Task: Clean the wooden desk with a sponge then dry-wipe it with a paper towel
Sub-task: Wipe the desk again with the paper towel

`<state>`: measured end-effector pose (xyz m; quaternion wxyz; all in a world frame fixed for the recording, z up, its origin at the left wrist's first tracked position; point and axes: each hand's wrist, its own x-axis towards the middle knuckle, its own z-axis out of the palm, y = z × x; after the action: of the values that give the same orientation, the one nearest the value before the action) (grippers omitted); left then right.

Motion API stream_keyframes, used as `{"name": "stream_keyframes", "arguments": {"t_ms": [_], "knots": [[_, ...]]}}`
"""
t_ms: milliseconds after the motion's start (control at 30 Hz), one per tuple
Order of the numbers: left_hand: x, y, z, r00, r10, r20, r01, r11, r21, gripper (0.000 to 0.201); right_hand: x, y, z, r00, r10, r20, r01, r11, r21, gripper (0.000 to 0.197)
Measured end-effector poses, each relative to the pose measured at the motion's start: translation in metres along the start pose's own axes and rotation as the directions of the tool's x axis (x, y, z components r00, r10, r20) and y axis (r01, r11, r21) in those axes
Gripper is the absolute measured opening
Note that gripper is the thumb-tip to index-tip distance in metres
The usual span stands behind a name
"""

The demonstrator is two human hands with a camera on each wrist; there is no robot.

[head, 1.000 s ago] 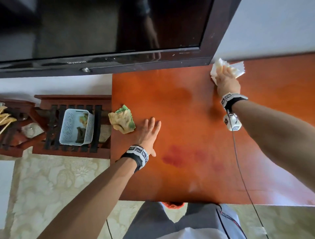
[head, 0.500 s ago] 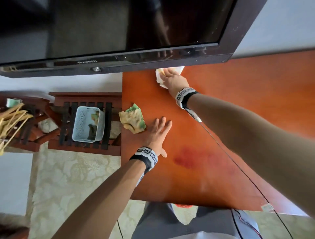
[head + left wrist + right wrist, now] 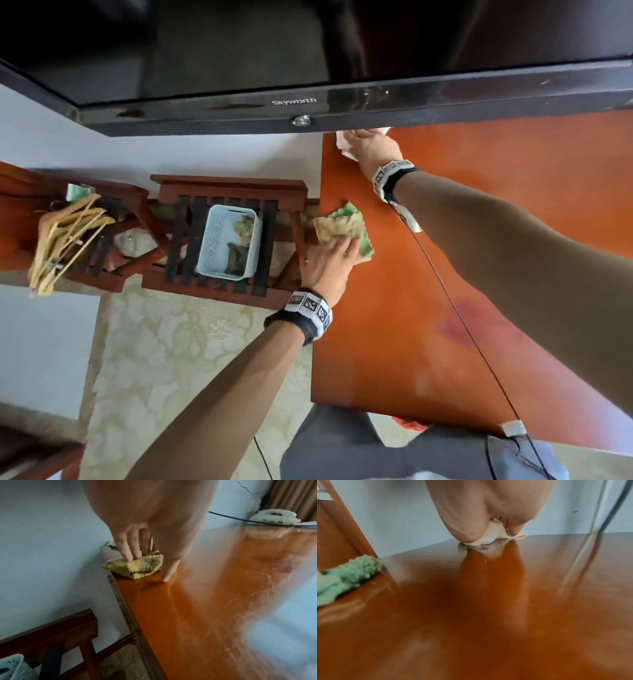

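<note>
On the left edge of the glossy orange-brown desk (image 3: 383, 325) lies the yellow-green sponge (image 3: 342, 226). My left hand (image 3: 337, 248) rests on it. In the left wrist view straight fingers (image 3: 128, 553) press on top of the sponge (image 3: 142, 566), and the thumb touches the desk beside it. My right hand (image 3: 370, 147) holds a bunched white paper towel (image 3: 342, 144) against the far left corner, under the television. In the right wrist view the thumb and curled fingers pinch the paper towel (image 3: 493, 536) onto the wood.
A black television (image 3: 308, 68) overhangs the desk's far edge. Left of the desk stands a wooden rack with a pale blue basket (image 3: 226, 240) and wooden hangers (image 3: 61, 233). A thin cable (image 3: 462, 308) crosses the desk. A white telephone (image 3: 274, 516) sits at the far end.
My right hand has slid the paper towel left along the far edge to the corner. My left hand has left the bare desk and moved onto the sponge.
</note>
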<state>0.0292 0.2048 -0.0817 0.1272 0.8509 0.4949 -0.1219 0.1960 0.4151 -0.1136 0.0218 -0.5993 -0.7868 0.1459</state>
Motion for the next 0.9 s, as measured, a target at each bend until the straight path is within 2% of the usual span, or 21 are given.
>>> {"name": "stream_keyframes", "arguments": {"t_ms": [100,167,233,267,300,367,433,500,567,600,667,733,767,800,867,900], "knots": [[0.002,-0.004,-0.003,0.998,0.044,-0.038,-0.043,0.999,0.028,0.061,0.001,-0.027,0.025,0.973,-0.221,0.065,0.228,0.967,-0.113,0.064],[0.002,-0.006,-0.007,0.997,0.061,-0.048,-0.061,0.998,0.015,0.056,-0.01,-0.044,0.038,0.91,-0.383,0.161,0.405,0.902,-0.147,0.061],[-0.003,-0.008,-0.008,0.996,0.074,-0.042,-0.073,0.997,0.015,0.053,-0.014,-0.048,0.032,0.862,-0.454,0.224,0.484,0.869,-0.102,0.056],[-0.006,-0.01,-0.008,0.996,0.087,-0.03,-0.087,0.996,0.006,0.051,-0.008,-0.044,0.027,0.877,-0.432,0.213,0.457,0.885,-0.086,0.059],[-0.008,-0.014,-0.005,0.995,0.099,-0.024,-0.099,0.995,0.004,0.05,-0.004,-0.039,0.019,0.913,-0.367,0.178,0.387,0.917,-0.099,0.065],[-0.018,-0.02,-0.002,0.997,0.075,-0.029,-0.075,0.997,-0.004,0.047,0.005,-0.023,0.006,0.964,-0.209,0.167,0.246,0.938,-0.243,0.07],[-0.028,-0.025,-0.002,0.999,0.023,-0.036,-0.025,0.999,-0.045,0.038,0.0,-0.018,-0.007,0.975,-0.145,0.171,0.2,0.906,-0.374,0.064],[-0.038,-0.031,-0.005,0.996,-0.057,-0.07,0.048,0.99,-0.131,0.024,-0.023,-0.03,-0.004,0.981,-0.128,0.143,0.169,0.929,-0.329,0.059],[-0.046,-0.037,-0.012,0.974,-0.189,-0.123,0.152,0.953,-0.264,0.017,-0.059,-0.047,0.014,0.976,-0.177,0.123,0.205,0.941,-0.268,0.061],[-0.048,-0.039,-0.016,0.957,-0.26,-0.129,0.206,0.923,-0.326,0.018,-0.082,-0.052,0.025,0.961,-0.241,0.136,0.266,0.939,-0.218,0.065],[-0.053,-0.046,-0.024,0.919,-0.365,-0.147,0.282,0.871,-0.402,0.02,-0.123,-0.054,0.046,0.91,-0.381,0.161,0.391,0.919,-0.039,0.065],[-0.057,-0.05,-0.033,0.89,-0.42,-0.179,0.3,0.834,-0.464,0.023,-0.14,-0.038,0.045,0.85,-0.487,0.203,0.502,0.865,-0.026,0.062],[-0.058,-0.052,-0.037,0.876,-0.439,-0.2,0.3,0.821,-0.486,0.026,-0.139,-0.027,0.039,0.845,-0.496,0.201,0.518,0.852,-0.076,0.065],[-0.059,-0.053,-0.042,0.86,-0.458,-0.224,0.3,0.81,-0.504,0.029,-0.133,-0.013,0.031,0.873,-0.444,0.202,0.469,0.878,-0.095,0.069],[-0.06,-0.053,-0.049,0.826,-0.501,-0.259,0.312,0.789,-0.529,0.033,-0.111,0.021,0.011,0.947,-0.268,0.176,0.313,0.894,-0.322,0.07],[-0.061,-0.053,-0.051,0.808,-0.52,-0.278,0.319,0.782,-0.535,0.033,-0.098,0.042,0.0,0.97,-0.175,0.171,0.237,0.842,-0.485,0.068]]}}
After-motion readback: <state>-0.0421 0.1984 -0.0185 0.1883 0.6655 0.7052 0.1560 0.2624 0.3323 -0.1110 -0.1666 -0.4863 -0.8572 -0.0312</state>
